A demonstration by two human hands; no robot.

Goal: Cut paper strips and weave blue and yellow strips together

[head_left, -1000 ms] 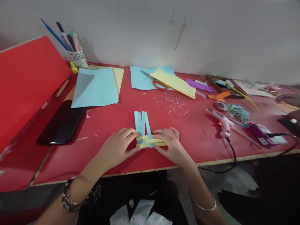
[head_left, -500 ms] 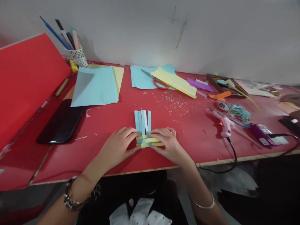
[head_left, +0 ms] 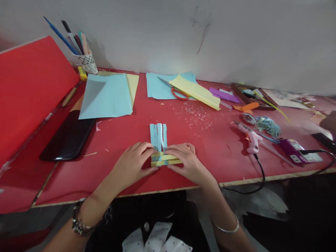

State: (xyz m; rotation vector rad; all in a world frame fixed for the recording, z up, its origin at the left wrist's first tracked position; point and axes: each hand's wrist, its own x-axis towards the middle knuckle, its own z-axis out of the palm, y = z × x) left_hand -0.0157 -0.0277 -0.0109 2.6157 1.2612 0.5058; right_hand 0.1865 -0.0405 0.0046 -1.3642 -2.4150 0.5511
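Several light blue paper strips stand upright on the red table, side by side. Yellow paper strips cross them near their lower ends, woven over and under. At the left edge of the weave, my left hand grips it with fingertips above and thumb below. My right hand does the same at the right edge, its fingers over the blue strips and the yellow ends. The fingers hide part of the crossing.
Scissors lie by blue sheets and a folded yellow paper. On the right are a pink glue gun with a cord and a purple power strip. A black phone and a pen cup stand left. Another person's hand shows far right.
The rightmost blue strip has come closer to its neighbours, narrowing the gap. Both hands and the weave sit slightly further left, the right hand most of all.
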